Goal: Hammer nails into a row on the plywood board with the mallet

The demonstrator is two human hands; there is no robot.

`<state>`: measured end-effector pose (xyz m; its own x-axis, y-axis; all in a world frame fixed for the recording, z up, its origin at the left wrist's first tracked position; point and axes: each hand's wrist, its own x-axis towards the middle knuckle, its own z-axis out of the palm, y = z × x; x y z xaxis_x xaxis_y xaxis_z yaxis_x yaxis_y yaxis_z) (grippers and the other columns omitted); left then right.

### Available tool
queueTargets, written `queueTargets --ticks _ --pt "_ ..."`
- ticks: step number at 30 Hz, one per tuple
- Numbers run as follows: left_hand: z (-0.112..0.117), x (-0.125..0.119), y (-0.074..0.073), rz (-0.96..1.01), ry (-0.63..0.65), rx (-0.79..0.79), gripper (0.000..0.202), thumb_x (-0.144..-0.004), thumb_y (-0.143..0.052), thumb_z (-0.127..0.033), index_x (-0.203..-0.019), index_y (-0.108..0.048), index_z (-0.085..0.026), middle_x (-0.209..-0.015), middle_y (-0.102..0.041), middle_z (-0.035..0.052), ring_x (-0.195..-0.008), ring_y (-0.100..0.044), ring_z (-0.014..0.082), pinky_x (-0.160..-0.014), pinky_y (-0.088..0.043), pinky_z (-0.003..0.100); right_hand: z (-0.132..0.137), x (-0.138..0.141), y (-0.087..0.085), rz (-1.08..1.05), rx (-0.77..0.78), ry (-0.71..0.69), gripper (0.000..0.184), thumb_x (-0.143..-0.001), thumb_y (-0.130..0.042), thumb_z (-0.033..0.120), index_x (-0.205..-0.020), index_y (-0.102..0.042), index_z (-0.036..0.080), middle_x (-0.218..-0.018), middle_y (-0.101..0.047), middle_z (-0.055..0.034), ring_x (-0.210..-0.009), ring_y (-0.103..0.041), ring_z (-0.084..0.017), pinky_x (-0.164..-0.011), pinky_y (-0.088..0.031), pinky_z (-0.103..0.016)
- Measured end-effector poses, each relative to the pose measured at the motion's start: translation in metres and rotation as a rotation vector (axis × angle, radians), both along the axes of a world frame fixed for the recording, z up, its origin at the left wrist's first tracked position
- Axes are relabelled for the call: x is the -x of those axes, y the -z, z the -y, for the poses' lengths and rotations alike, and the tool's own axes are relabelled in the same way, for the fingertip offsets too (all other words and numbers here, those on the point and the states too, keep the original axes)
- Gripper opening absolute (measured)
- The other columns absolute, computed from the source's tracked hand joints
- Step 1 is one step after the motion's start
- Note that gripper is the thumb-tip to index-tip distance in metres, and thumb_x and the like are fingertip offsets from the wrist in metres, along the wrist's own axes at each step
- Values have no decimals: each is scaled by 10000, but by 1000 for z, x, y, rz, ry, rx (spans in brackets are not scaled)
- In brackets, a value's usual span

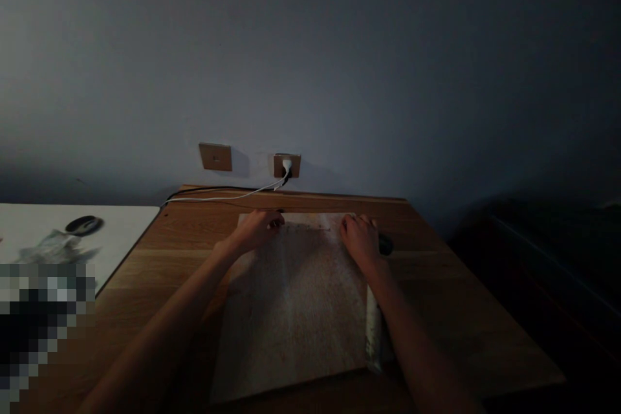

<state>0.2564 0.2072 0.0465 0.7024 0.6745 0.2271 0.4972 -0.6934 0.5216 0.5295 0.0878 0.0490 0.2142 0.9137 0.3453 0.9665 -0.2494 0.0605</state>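
A pale wooden board (291,304) lies flat in front of me. My left hand (262,226) rests at its far left corner, fingers curled inward. Near the far right corner, my right hand (359,236) is also closed, with bent fingertips low over the board. Whatever either hand pinches is too dark and small to make out. A thin row of small bits (308,228) runs along the far part of the board between both hands. Beneath my right forearm lies a pale, stick-like piece (373,330). A dark rounded object (385,244) sits beside my right wrist; I cannot tell whether the two are joined.
The board is on a brown wooden table (466,310) against a grey wall. White and black cables (218,196) run along the back edge to a wall socket (276,171). On the left, a white surface (126,223) holds a dark round item (84,225) and clear plastic (51,249).
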Motion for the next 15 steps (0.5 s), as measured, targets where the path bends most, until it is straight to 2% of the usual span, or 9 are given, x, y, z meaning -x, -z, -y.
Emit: queueTargets --ticks 5,10,13,15 --pt "-2 0 2 8 15 13 274 -779 -592 -69 -961 -764 -179 -886 -769 65 -797 -701 189 -784 -524 276 -4 2 -4 -118 -43 -84 225 -987 -493 185 -979 -714 144 -1014 -742 -170 -1061 -590 -319 -923 -362 -427" --pt "-3 -2 6 18 13 20 268 -793 -585 -99 -975 -763 -183 -875 -765 68 -779 -695 192 -762 -530 279 -7 10 -3 -359 -57 -293 159 -951 -552 170 -956 -709 195 -1055 -729 -104 -1081 -607 -243 -1003 -401 -348" --pt "0 -3 6 16 -11 4 244 -798 -591 -100 -948 -765 -185 -886 -762 78 -806 -692 208 -788 -528 297 -12 11 -3 -562 -99 -326 126 -904 -585 162 -890 -705 197 -1012 -734 -94 -1020 -636 -237 -992 -430 -367" --pt "2 -4 5 3 -29 -13 186 -814 -603 -120 -894 -758 -186 -882 -755 83 -815 -686 217 -792 -517 307 -18 10 -5 -726 -137 -314 87 -883 -617 213 -855 -698 201 -941 -741 -79 -917 -658 -231 -930 -470 -380"
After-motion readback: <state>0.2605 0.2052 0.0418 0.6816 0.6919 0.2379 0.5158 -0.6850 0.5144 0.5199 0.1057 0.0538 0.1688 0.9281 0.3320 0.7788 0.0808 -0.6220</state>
